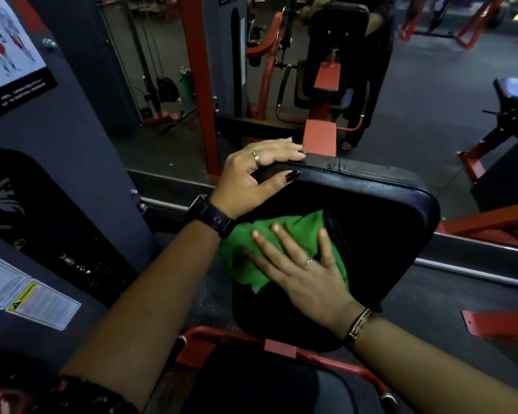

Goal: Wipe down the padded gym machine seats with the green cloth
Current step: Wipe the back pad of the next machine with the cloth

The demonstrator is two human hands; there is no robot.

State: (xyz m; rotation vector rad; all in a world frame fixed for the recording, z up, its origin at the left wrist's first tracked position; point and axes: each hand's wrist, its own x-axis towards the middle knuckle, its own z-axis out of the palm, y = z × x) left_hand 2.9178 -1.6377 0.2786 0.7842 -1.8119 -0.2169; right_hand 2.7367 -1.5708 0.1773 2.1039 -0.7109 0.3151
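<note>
Black padded seat [371,228], grey gym floor [431,85]

Right half of the pad [386,222] lies open.
Grey column [81,150] crowds the left; red frame [281,348] bars the near edge.

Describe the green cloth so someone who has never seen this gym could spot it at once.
Find the big black padded seat in the middle. The green cloth lies bunched on its left half, pressed under the right hand, while the left hand holds the pad's top edge. It is the only soft, bright green thing among black padding and red frames.
</note>
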